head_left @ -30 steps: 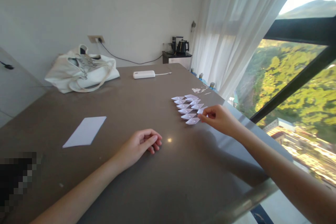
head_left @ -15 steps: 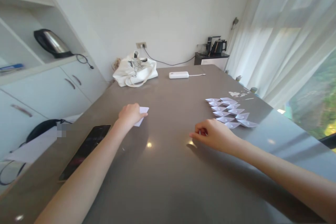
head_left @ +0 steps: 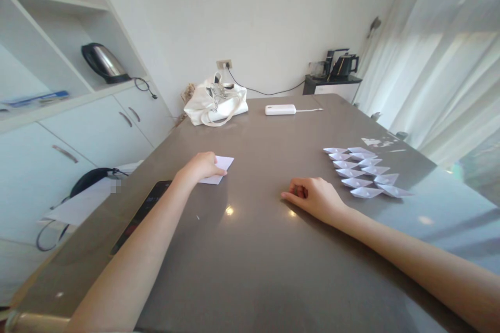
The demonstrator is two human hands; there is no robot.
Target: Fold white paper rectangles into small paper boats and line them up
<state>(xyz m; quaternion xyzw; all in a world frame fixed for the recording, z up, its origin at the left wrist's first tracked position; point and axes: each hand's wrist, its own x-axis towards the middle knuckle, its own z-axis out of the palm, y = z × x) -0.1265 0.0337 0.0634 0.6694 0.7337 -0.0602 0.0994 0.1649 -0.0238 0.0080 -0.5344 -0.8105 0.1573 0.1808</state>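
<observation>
My left hand (head_left: 201,166) lies over a small stack or sheet of white paper (head_left: 224,163) on the left part of the table, its thumb near the right edge. The fingers look closed on the paper, though the palm hides much of it. Near the middle of the table, my right hand (head_left: 314,199) rests loosely curled, thumb against forefinger, with nothing visible in it. To its right stand several small folded white paper boats (head_left: 375,170) in two slanting rows, close together and apart from the hand.
A black phone (head_left: 140,216) lies partly behind my left forearm. Farther back on the grey table (head_left: 250,270) are a white bag (head_left: 224,109) and a white power bank (head_left: 280,110) with a cable. White scraps (head_left: 373,142) lie beyond the boats. A kettle (head_left: 105,64) stands on the left shelf.
The view has swung left. My right hand has left the paper boat at the end of the right row and come toward the middle. My left hand has reached out onto the white paper.
</observation>
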